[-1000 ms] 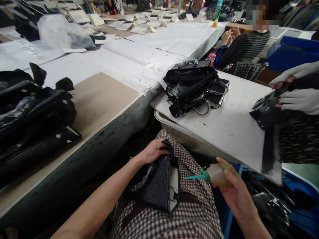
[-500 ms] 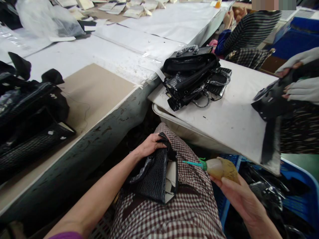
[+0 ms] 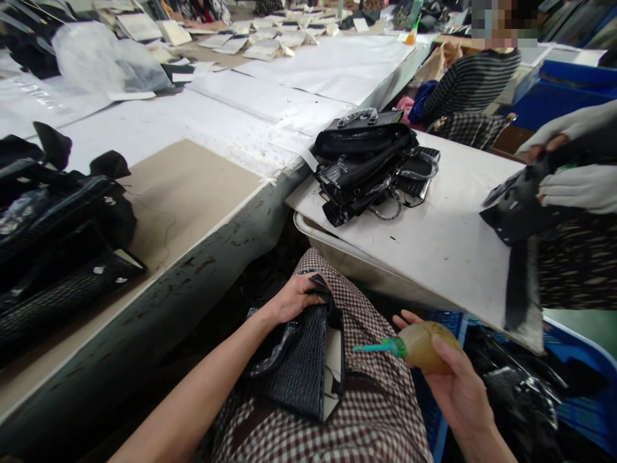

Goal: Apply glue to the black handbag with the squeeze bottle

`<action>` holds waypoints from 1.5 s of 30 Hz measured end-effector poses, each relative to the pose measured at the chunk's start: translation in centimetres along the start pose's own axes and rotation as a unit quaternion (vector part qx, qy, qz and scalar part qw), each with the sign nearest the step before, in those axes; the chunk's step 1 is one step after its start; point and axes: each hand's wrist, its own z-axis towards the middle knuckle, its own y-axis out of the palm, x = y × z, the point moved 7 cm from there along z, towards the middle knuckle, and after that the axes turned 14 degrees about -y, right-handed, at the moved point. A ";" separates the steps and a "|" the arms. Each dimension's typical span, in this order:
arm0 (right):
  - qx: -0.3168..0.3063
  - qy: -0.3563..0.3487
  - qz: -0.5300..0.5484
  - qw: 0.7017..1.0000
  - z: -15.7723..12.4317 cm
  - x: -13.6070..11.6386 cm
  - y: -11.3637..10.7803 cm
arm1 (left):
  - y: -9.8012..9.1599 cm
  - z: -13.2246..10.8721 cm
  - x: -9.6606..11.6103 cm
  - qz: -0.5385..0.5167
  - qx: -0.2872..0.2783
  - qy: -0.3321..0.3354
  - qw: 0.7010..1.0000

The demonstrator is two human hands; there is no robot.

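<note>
On my lap, over a brown checked apron (image 3: 371, 399), lies a black textured handbag (image 3: 294, 366) with an open end that shows its pale inside. My left hand (image 3: 299, 297) is closed on the black edge at its top. A plastic-wrapped handle (image 3: 274, 354) lies along the bag's left side. To the right, my right hand (image 3: 457, 379) holds a squeeze bottle (image 3: 427, 347) of yellowish glue-like liquid. Its green nozzle points left toward the bag, apart from it.
Black handbags (image 3: 371, 161) are piled on the white side table (image 3: 434, 244). More black bags (image 3: 62, 238) lie on the long table at left. A blue basket (image 3: 578, 411) of black pieces stands at right. A co-worker's gloved hands (image 3: 578, 186) hold a black piece.
The bottle has shifted slightly down in my right hand, whose fingers have opened out and changed their hold. My left hand keeps its grip on the bag. The view has tilted up a little.
</note>
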 end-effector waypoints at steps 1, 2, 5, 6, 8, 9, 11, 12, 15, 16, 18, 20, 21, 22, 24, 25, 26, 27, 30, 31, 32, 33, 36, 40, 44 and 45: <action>0.005 0.001 0.003 1.000 0.0 -0.1 0.3 | 0.0 0.0 0.0 0.004 0.001 0.002 1.000; 0.009 0.002 0.002 1.000 -0.1 -0.3 0.5 | 0.1 0.0 0.0 0.007 0.001 0.004 1.000; 0.011 0.001 -0.012 1.000 -0.2 -0.6 0.6 | 0.1 -0.1 0.1 0.012 0.003 0.009 1.000; 0.007 0.006 -0.016 1.000 -0.4 -0.5 0.4 | 0.1 -0.1 0.1 0.014 0.003 0.009 1.000; -0.010 0.016 -0.016 1.000 -0.7 -0.5 0.1 | 0.2 -0.1 0.1 0.016 0.004 0.008 1.000; -0.021 0.021 -0.018 0.999 -0.8 -0.5 -0.1 | 0.2 -0.1 0.2 0.016 0.005 0.006 1.000; -0.039 0.027 -0.037 0.998 -1.1 -0.6 -0.5 | 0.3 -0.1 0.3 0.017 0.007 0.005 1.000; -0.046 0.028 -0.055 0.997 -1.2 -0.7 -0.8 | 0.3 0.0 0.3 0.017 0.007 0.005 1.000; -0.050 0.020 -0.120 0.991 -1.2 -1.3 -1.6 | 0.4 0.1 0.3 0.019 0.007 0.005 1.000; -0.044 0.008 -0.130 0.990 -1.1 -1.6 -1.7 | 0.5 0.1 0.3 0.020 0.006 0.006 1.000; -0.023 -0.022 -0.128 0.991 -0.9 -2.1 -1.8 | 0.5 0.2 0.2 0.022 0.005 0.008 1.000; 0.002 -0.037 -0.103 0.994 -0.8 -2.3 -1.5 | 0.6 0.3 0.2 0.023 0.003 0.010 1.000; 0.013 -0.032 -0.091 0.995 -0.7 -2.2 -1.3 | 0.6 0.3 0.2 0.024 0.002 0.011 1.000; 0.017 -0.022 -0.084 0.996 -0.6 -1.9 -1.1 | 0.7 0.3 0.2 0.025 0.000 0.013 1.000; 0.010 0.000 -0.077 0.997 -0.4 -1.3 -0.4 | 0.7 0.3 0.3 0.027 -0.001 0.015 1.000; 0.004 0.008 -0.076 0.997 -0.3 -1.1 -0.1 | 0.7 0.3 0.3 0.028 0.000 0.016 0.999; 0.003 0.010 -0.079 0.997 -0.1 -0.9 0.0 | 0.7 0.3 0.4 0.029 0.001 0.017 0.999; 0.013 0.006 -0.085 0.996 0.0 -0.9 0.0 | 0.7 0.3 0.4 0.030 0.002 0.017 0.999; 0.047 -0.021 -0.126 0.991 0.4 -1.2 -0.4 | 0.7 0.2 0.4 0.033 0.005 0.016 0.999; 0.044 -0.027 -0.144 0.988 0.4 -1.3 -0.4 | 0.7 0.2 0.4 0.034 0.005 0.015 0.999; 0.033 -0.031 -0.161 0.986 0.5 -1.4 -0.3 | 0.7 0.2 0.3 0.035 0.005 0.014 0.999; 0.020 -0.033 -0.173 0.984 0.5 -1.4 -0.2 | 0.7 0.2 0.3 0.036 0.006 0.013 0.999; 0.000 -0.044 -0.177 0.983 0.5 -1.4 0.0 | 0.8 0.2 0.2 0.036 0.005 0.008 0.999; -0.035 -0.039 -0.157 0.986 0.5 -1.3 0.1 | 0.8 0.2 0.2 0.036 0.005 0.005 0.999; -0.046 -0.048 -0.192 0.979 0.6 -1.4 -0.1 | 0.7 0.1 0.5 0.035 0.009 0.003 0.999; -0.041 -0.056 -0.198 0.978 0.6 -1.5 -0.2 | 0.7 0.1 0.5 0.034 0.010 0.002 0.999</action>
